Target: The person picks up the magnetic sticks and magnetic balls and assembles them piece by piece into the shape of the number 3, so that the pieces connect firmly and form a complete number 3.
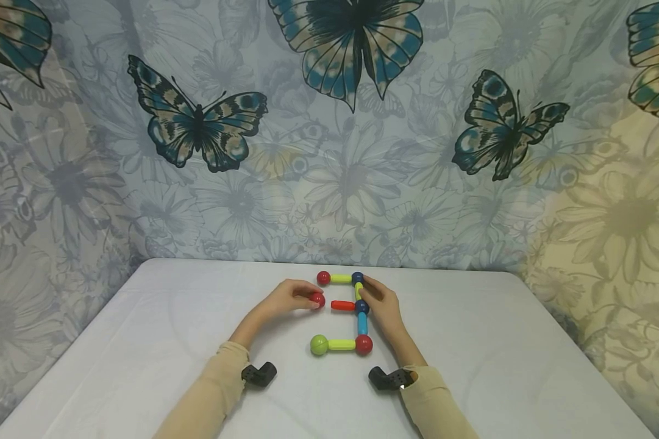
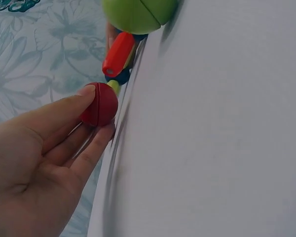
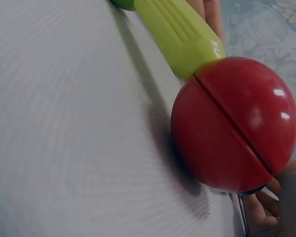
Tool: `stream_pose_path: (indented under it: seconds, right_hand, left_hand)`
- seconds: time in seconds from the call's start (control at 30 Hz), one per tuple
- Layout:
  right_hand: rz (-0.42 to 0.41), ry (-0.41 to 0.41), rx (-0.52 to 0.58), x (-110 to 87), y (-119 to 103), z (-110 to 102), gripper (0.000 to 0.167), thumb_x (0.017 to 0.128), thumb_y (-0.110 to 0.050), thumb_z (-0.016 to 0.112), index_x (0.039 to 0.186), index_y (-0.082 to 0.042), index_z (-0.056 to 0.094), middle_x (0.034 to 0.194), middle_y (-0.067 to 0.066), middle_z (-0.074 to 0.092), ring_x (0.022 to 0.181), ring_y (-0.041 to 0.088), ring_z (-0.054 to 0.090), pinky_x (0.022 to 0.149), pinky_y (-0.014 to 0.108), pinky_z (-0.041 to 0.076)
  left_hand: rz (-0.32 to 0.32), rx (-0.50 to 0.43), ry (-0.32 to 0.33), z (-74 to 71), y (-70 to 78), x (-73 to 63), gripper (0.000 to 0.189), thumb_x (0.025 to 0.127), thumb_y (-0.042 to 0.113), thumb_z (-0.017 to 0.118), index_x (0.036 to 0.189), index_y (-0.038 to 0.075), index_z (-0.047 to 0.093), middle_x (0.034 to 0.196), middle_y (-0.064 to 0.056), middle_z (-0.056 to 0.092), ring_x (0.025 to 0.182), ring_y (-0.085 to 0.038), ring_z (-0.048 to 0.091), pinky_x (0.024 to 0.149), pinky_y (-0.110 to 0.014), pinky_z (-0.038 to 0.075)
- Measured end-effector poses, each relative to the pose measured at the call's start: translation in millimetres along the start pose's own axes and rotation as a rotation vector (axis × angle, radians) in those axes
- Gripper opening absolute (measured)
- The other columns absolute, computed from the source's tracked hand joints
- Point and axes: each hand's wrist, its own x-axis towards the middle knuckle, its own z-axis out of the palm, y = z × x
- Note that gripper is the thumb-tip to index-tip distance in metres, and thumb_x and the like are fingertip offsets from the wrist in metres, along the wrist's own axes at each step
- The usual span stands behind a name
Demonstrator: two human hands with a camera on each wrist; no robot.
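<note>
In the head view my left hand [image 1: 289,297] pinches a red ball [image 1: 318,299] between thumb and fingertips. The same red ball [image 2: 99,104] shows a seam in the left wrist view. Just to its right, apart from it, is the free end of a red stick [image 1: 342,305]. That stick joins a dark blue ball [image 1: 361,306] in a ball-and-stick toy figure. My right hand [image 1: 384,306] grips the figure from the right, at the upper yellow-green stick [image 1: 358,290] between two dark blue balls. Its fingers partly cover that stick.
The figure's top arm ends in a red ball [image 1: 323,278]. Below, a blue stick [image 1: 362,324] leads to a large red ball [image 1: 364,345], then a yellow-green stick [image 1: 341,345] and a green ball [image 1: 319,345]. A white-covered table [image 1: 142,366] meets a butterfly-patterned backdrop [image 1: 329,207].
</note>
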Motion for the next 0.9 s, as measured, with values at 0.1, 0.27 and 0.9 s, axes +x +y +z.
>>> stream_pose_path:
  seconds: [0.1,0.27,0.9]
  right_hand:
    - [0.004,0.004,0.002,0.4,0,0,0.046,0.095,-0.021,0.063,0.138,-0.009,0.054,0.141,0.014,0.057,0.134,0.028,0.051,0.109,0.039,0.043]
    - [0.011,0.012,-0.008,0.9,0,1,0.046,0.095,-0.02,0.063,0.138,-0.009,0.054,0.14,0.014,0.057,0.135,0.029,0.05,0.11,0.04,0.043]
    - [-0.01,-0.003,-0.001,-0.6,-1,0,0.046,0.095,-0.02,0.063,0.139,-0.008,0.053,0.14,0.015,0.057,0.136,0.03,0.048,0.112,0.042,0.04]
  left_hand:
    - [0.008,-0.022,-0.001,3.8,0.5,1.7,0.034,0.086,0.01,0.073,0.119,0.003,0.068,0.118,-0.016,0.07,0.113,-0.028,0.065,0.099,-0.037,0.051]
    - [0.021,-0.022,0.0,7.9,3.8,1.8,0.033,0.087,0.01,0.071,0.119,0.003,0.067,0.118,-0.016,0.07,0.113,-0.029,0.065,0.099,-0.039,0.051]
    - [-0.034,-0.012,-0.007,14.7,4.0,3.0,0.032,0.083,0.011,0.076,0.114,0.007,0.07,0.113,-0.01,0.072,0.104,-0.018,0.066,0.093,-0.029,0.053]
